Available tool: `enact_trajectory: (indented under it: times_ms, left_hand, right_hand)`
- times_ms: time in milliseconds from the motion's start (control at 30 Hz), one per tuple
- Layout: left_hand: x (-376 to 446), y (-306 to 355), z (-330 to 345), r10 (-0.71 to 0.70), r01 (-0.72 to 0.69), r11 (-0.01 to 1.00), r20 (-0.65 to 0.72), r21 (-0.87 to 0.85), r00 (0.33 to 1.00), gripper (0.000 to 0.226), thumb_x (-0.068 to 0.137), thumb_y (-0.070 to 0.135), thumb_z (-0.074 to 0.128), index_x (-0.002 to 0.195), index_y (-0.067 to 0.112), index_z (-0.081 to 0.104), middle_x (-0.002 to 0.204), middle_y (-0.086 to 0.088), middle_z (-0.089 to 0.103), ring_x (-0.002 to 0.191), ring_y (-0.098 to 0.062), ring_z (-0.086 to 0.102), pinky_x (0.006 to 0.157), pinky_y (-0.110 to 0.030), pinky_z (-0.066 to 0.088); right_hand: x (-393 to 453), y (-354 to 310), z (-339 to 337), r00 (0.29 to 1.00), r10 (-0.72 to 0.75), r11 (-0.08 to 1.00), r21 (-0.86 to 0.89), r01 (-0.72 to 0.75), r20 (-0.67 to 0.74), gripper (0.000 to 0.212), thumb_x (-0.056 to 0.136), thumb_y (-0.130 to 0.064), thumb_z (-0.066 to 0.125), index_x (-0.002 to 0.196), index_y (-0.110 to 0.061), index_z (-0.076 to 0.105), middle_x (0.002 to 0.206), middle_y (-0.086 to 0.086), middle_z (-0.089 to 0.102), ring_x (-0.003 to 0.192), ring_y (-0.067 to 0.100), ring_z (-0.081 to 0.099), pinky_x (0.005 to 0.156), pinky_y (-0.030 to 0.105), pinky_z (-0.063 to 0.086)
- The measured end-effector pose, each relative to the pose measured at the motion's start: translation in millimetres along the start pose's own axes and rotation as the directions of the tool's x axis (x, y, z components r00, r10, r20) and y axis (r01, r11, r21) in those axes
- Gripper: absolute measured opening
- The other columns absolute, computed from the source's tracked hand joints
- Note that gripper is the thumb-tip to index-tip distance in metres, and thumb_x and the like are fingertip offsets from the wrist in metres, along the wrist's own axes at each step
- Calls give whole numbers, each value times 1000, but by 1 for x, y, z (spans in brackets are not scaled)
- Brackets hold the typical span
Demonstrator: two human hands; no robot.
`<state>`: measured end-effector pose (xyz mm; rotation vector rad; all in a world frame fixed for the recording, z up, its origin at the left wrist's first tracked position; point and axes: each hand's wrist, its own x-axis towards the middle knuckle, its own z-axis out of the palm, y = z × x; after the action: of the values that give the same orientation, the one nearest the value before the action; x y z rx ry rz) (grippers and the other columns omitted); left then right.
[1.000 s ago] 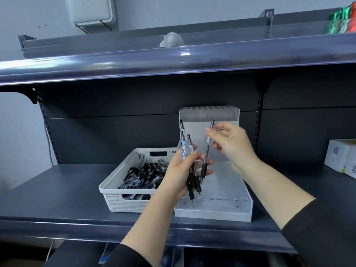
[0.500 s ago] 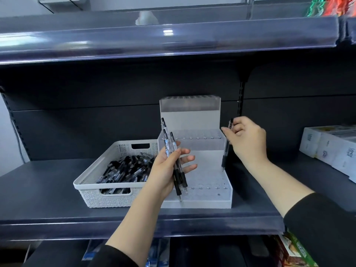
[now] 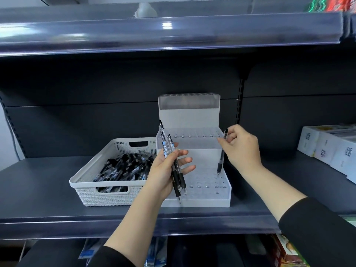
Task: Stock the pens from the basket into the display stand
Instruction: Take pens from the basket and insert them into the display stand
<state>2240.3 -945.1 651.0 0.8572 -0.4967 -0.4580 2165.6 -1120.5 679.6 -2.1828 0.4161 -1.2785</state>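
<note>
Dim under the upper shelf (image 3: pixel 173 35), whose front strip carries white glare, perhaps from a ceiling lamp. Edges bow with wide-angle distortion; the top right corner is blurred.

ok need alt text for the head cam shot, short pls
A person's right hand lowers a single pen tip-down toward the front tier of a white display stand on a dark shelf, while the left hand holds a few more pens. A white basket of pens sits left of the stand.
</note>
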Motion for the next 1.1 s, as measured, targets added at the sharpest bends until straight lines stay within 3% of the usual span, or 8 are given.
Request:
enact_trajectory:
  times_ms: [133,333,567,700,867,1100]
  left_hand:
    - [-1,0,0,3,-3,1000,0,3,1000,7,97,8,45,102,10,50,76,-6,67,63,-19,66,64,-39,60]
    - [-1,0,1,0,0,1000,-1,-12,1000,10,97,8,45,106,11,50,75,-6,67,63,-18,66,62,-37,60]
    - [0,-1,2,-8,8,1000,-3,-25,1000,13,97,8,46,109,11,51,75,-5,67,62,-17,66,64,-39,60]
    - [0,-2,2,-12,12,1000,5,-20,1000,11,97,8,46,106,11,51,75,-5,67,62,-17,65,65,-39,60]
    - [-1,-2,2,-5,6,1000,14,-10,1000,13,97,8,46,109,11,50,74,-5,67,61,-18,66,64,-38,60]
    - [-3,-1,1,-8,8,1000,17,-1,1000,14,97,8,46,111,10,50,77,-6,67,63,-18,66,66,-39,60]
  right_hand:
    - [-6,2,3,996,39,997,-72,-33,86,13,83,-15,69,89,-9,60,62,-9,54,70,19,58,68,35,51]
    - [-1,-5,2,982,9,960,-278,44,187,15,91,-17,57,89,-3,52,77,10,61,72,30,57,61,36,49]
    - [5,-20,5,963,94,873,-486,42,253,15,94,-11,50,84,-6,41,83,12,54,71,28,49,57,31,36]
    - [2,-22,10,964,120,882,-470,6,238,12,90,-6,51,90,-7,39,89,14,60,72,30,53,56,33,40]
    - [-8,-21,5,965,126,927,-373,-32,231,31,89,-17,60,107,-6,37,88,11,59,79,33,59,67,43,51]
    - [-13,-21,6,955,161,936,-347,-68,248,43,88,-26,65,110,-9,33,88,7,57,76,28,59,63,39,51]
